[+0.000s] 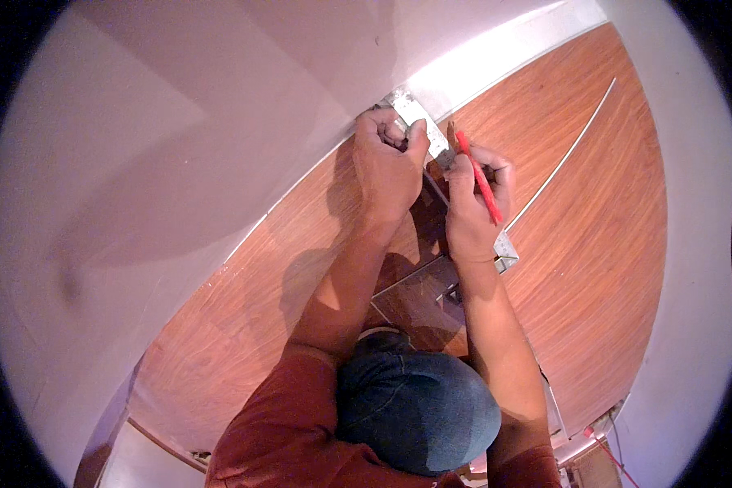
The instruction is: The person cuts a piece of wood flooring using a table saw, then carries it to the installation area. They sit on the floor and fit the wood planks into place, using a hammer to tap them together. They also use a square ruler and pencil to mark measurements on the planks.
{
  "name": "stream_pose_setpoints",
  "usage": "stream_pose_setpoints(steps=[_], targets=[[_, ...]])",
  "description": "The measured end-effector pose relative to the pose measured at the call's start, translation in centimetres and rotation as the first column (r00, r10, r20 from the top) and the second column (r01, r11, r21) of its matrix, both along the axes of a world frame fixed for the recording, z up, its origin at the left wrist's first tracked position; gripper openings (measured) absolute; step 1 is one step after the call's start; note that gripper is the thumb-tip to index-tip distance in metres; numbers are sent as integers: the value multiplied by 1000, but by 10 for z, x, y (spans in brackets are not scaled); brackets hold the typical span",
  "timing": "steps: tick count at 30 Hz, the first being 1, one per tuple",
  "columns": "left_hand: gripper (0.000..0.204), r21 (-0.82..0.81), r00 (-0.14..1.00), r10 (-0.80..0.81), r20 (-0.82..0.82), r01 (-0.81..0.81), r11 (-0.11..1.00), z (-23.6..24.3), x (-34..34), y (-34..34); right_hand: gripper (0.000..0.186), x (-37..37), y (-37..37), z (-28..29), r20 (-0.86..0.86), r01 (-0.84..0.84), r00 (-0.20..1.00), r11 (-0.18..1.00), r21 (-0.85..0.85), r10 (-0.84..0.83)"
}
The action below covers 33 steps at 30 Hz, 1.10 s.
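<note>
My left hand (389,175) is closed, thumb and curled fingers pinched at the near edge of a short white flat strip (415,118). The strip slants down from the foot of the wall toward my right hand (478,207). That hand is closed round a slim red pencil-like stick (480,175), its upper end beside the strip. The right thumb is by the strip's lower end; whether it grips the strip too, I cannot tell. Below the hands lies a dark brown board (423,301), partly hidden by my arms. A white angled piece (507,250) shows beside my right wrist.
Wood-grain flooring (594,244) spreads beneath, bounded by a pale wall (179,122) and a white skirting (488,61). A long thin white strip (565,154) lies on the floor at right. My denim-covered knee (419,411) is near the bottom; a red cord (614,455) runs at lower right.
</note>
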<state>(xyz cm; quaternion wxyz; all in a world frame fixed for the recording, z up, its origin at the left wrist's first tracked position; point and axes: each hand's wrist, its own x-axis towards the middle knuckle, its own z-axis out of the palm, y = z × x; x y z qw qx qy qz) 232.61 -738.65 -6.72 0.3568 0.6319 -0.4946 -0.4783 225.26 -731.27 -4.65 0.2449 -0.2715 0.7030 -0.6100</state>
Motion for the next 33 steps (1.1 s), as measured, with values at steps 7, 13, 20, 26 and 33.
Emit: stream_pose_setpoints(steps=[7, 13, 20, 26, 33], targets=[[39, -33, 1000, -1, 8, 1, 999, -1, -2, -1, 10, -2, -7, 6, -55, -27, 998, 992, 122, 34], [38, -39, 1000, -6, -16, 5, 999, -3, -2, -1, 11, -4, -3, -7, -181, -23, 983, 996, 91, 39], [39, -24, 1000, -12, -15, 11, 1000, -3, -2, 0, 10, -4, -2, -9, -154, -26, 987, 997, 68, 37], [36, -44, 999, 28, -42, -30, 999, -3, -3, -1, 10, -2, -3, -8, -144, -27, 989, 997, 73, 38], [37, -70, 998, 21, -54, -24, 997, -9, -2, -1, 10, -3, -3, -9, -192, -33, 980, 997, 73, 46]])
